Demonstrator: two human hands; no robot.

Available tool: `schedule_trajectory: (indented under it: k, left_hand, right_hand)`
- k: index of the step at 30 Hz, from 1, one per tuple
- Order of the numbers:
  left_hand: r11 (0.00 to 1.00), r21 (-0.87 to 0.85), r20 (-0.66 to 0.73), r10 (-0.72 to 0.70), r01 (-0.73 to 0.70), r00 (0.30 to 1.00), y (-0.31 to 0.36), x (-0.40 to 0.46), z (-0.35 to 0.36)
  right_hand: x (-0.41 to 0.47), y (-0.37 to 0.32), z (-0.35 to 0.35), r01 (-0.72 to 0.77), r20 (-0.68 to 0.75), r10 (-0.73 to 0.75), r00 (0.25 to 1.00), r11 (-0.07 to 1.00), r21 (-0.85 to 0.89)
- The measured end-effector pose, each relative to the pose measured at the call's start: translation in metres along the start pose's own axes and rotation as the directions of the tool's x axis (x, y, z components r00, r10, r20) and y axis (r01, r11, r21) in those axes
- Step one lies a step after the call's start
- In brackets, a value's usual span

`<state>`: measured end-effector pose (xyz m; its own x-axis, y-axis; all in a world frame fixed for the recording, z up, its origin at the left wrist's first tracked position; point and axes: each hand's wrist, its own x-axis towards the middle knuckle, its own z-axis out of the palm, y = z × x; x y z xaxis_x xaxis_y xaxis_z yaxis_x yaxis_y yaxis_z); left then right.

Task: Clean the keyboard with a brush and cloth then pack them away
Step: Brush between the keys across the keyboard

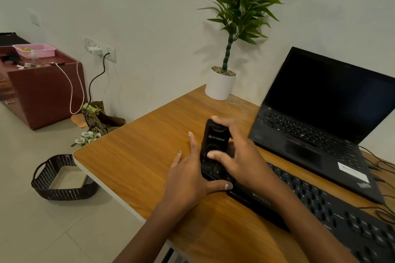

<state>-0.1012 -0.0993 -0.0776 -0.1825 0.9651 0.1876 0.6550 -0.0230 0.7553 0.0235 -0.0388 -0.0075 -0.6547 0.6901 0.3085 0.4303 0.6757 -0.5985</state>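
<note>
A black keyboard (333,209) lies slantwise on the wooden desk (136,156). At its far left end my right hand (237,153) grips a black block-shaped brush (214,139), held upright with its bristles down on the keys. My left hand (188,175) rests flat on the desk beside that end, fingers straight, thumb against the keyboard's front edge. No cloth is in view.
An open black laptop (320,126) sits behind the keyboard, with cables at the right. A potted plant (222,83) stands at the desk's far corner by the wall. On the floor to the left sit a dark woven basket (62,179) and a maroon cabinet (42,85).
</note>
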Motion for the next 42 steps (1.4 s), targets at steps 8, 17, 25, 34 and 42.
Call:
schedule_trajectory:
  k: [8, 17, 25, 34, 42]
  left_hand:
    - [1.0, -0.012, -0.005, -0.008, 0.008, 1.0, 0.005, -0.001, -0.003]
    - [1.0, 0.03, 0.021, -0.01, 0.01, 1.0, 0.003, 0.0, -0.002]
    - [1.0, 0.026, 0.025, 0.005, -0.005, 1.0, 0.003, 0.002, -0.002]
    - [1.0, 0.019, 0.03, 0.001, -0.002, 1.0, 0.003, 0.001, -0.002]
    - [0.999, 0.039, 0.022, 0.01, -0.011, 1.0, 0.0, 0.002, 0.0]
  right_hand:
    - [0.019, 0.007, -0.013, -0.043, 0.085, 0.04, 0.996, 0.999, 0.027]
    - [0.026, 0.019, -0.018, -0.103, 0.018, 0.103, 0.995, 0.994, 0.032]
    - [0.04, 0.038, -0.017, -0.135, -0.173, 0.129, 0.976, 0.991, -0.023]
    - [0.042, 0.033, -0.015, -0.119, -0.129, 0.114, 0.985, 0.993, -0.026]
    - [0.048, 0.03, -0.015, -0.102, -0.116, 0.085, 0.99, 0.984, -0.144]
